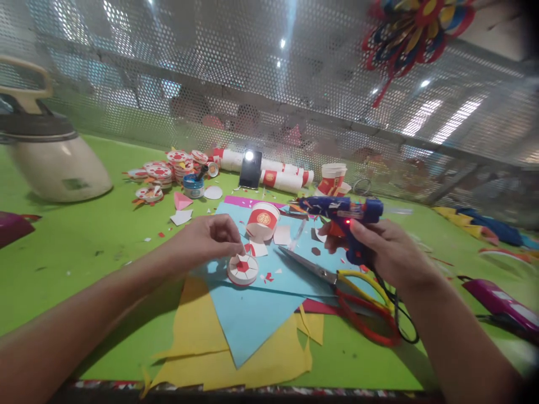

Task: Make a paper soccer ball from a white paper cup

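My right hand (379, 247) is wrapped round a blue hot glue gun (337, 209), its red light on and its nozzle pointing left. My left hand (221, 235) is closed in a pinch just above a small round paper piece (243, 269), white with a red centre and red rim. Whatever sits between those fingertips is too small to make out. Behind the round piece a red and white paper cup (263, 220) lies tilted on blue paper (252, 314). Scissors (332, 278) with one yellow and one red handle lie partly open below the glue gun.
Yellow paper (193, 331) lies under the blue sheet. At the back are finished-looking paper pieces (160, 171), a blue jar (193, 186), a phone (251, 171) with its light on, and stacked cups (332, 178). A large sprayer bottle (54, 151) stands left; a purple tool (501, 303) lies right.
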{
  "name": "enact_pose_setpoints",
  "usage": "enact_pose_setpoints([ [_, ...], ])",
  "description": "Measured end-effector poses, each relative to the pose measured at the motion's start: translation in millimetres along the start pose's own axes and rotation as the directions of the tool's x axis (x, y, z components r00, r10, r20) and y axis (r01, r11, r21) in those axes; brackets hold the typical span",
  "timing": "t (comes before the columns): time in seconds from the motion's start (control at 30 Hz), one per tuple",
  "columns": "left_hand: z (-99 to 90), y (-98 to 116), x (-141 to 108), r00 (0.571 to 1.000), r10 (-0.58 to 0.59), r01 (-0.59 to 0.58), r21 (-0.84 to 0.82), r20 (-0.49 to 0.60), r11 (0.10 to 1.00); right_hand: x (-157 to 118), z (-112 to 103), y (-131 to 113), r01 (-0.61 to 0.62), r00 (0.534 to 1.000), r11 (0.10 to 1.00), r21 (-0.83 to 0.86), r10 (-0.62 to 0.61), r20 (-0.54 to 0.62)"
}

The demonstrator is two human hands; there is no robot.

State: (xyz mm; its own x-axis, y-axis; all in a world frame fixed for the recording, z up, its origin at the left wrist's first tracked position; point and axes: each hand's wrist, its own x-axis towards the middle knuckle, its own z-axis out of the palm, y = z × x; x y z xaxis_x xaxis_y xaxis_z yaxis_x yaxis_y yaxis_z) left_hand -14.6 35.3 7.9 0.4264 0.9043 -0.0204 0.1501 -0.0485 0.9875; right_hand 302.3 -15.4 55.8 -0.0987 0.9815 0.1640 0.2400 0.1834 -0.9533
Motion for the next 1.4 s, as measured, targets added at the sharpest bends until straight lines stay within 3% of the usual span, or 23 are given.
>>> enact_pose_setpoints([
  [0.13, -7.8, -4, 4, 0.998, -0.047, 0.044, -0.047, -0.049, 0.998, 1, 11, -3, 0.025, 0.985, 0.995, -0.094, -0.008, 0.172],
  [0.27, -14.3, -10, 8, 0.989, -0.136, 0.134, -0.049, -0.05, 0.99, -1, 18, 4, 0.001, 0.964, 0.996, -0.084, 0.021, 0.265],
  [0.43, -14.9, -14, 9, 0.979, -0.204, 0.204, -0.019, -0.029, 0.979, -6, 17, 17, -0.004, 0.95, 0.994, -0.106, 0.037, 0.311],
  [0.6, -10.2, -4, 4, 0.976, -0.209, 0.217, 0.205, -0.061, 0.954, -8, 13, 20, -0.06, 0.954, 0.998, -0.028, 0.065, 0.293],
  [0.73, -2.2, 6, -4, 0.987, -0.162, 0.131, 0.58, 0.002, 0.804, -10, 10, 20, -0.07, 0.956, 0.997, -0.021, 0.073, 0.284],
  [0.83, 4.3, 5, -9, 0.989, -0.13, 0.04, 0.699, 0.075, 0.714, -10, 9, 20, -0.068, 0.948, 0.996, -0.057, 0.082, 0.307],
  [1.13, 18.4, 1, -16, 0.984, -0.001, -0.137, 0.76, 0.178, 0.635, -10, 18, 18, -0.091, 0.928, 0.966, -0.241, 0.17, 0.332],
  [1.3, 24.6, 6, -23, 0.986, 0.006, -0.142, 0.823, 0.166, 0.55, -11, 23, 13, -0.011, 0.904, 0.927, -0.375, 0.169, 0.392],
  [1.4, 25.0, 8, -24, 0.985, 0.013, -0.153, 0.821, 0.175, 0.55, -14, 25, 9, 0.0, 0.896, 0.917, -0.4, 0.178, 0.408],
])
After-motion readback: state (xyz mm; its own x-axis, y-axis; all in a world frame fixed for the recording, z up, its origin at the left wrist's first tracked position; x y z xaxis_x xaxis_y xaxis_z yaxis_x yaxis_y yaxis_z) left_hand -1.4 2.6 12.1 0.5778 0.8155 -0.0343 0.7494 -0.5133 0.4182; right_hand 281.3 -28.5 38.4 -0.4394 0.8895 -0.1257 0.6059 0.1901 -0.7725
